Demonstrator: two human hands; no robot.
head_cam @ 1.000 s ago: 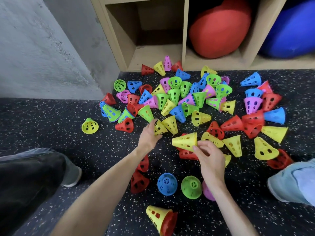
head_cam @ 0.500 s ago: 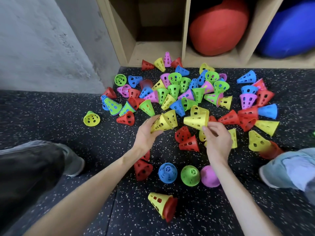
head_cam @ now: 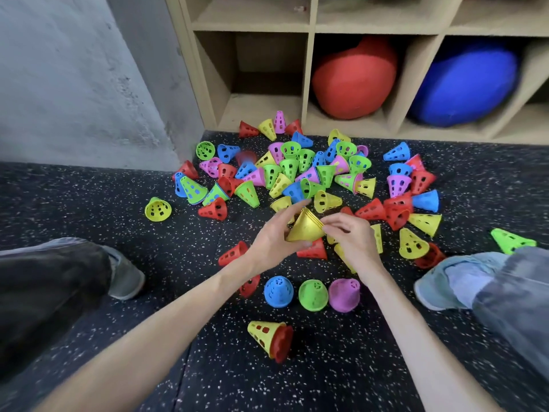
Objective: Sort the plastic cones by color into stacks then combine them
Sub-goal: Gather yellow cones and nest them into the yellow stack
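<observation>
Gripping a nested stack of yellow cones (head_cam: 304,228) from both sides, the left hand (head_cam: 271,242) and right hand (head_cam: 353,237) curl their fingers round it above the speckled floor (head_cam: 74,209) — just before the scattered cone pile (head_cam: 297,176).

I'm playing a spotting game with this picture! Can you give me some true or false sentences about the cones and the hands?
1. Both hands hold yellow cones together. True: the left hand and right hand grip them.
2. A blue ball sits in the shelf's left cubby. False: the left cubby looks empty; the blue ball is in the right one.
3. Blue, green and purple cones stand in a row near the person. True.
4. The lone yellow cone lying nearest the person has a green cone inside. False: a red one.
</observation>
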